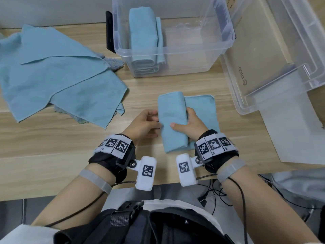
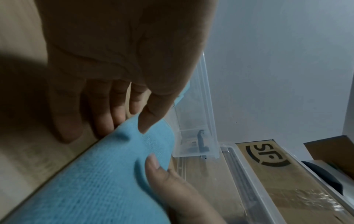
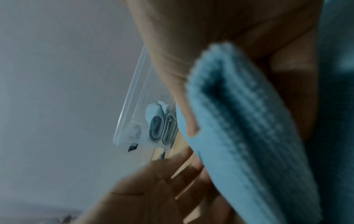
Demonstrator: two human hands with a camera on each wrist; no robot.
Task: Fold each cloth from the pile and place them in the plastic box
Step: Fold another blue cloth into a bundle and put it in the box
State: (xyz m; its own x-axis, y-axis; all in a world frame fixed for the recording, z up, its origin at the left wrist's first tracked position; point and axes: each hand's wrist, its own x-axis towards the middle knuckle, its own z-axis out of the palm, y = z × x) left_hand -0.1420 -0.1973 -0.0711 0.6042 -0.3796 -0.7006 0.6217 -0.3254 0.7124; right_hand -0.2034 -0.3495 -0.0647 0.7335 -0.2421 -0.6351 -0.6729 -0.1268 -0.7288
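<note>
A light blue cloth (image 1: 173, 120) lies half folded on the wooden table, its doubled part rolled over a flat layer (image 1: 202, 110). My left hand (image 1: 154, 120) pinches the fold's left edge, thumb on top (image 2: 145, 121), fingers beside and under it. My right hand (image 1: 181, 118) grips the fold from the right, thumb on top (image 3: 189, 121), fingers tucked beneath. The clear plastic box (image 1: 226, 41) stands behind, with folded blue cloths (image 1: 144, 32) in its left half. The pile of unfolded cloths (image 1: 52, 76) lies at the left.
The box's clear lid (image 1: 263, 71) lies on a cardboard carton (image 1: 249, 55) at the right. A black object (image 1: 110, 32) leans against the box's left wall. Bare table shows between the pile and my hands. Cables hang below the front edge.
</note>
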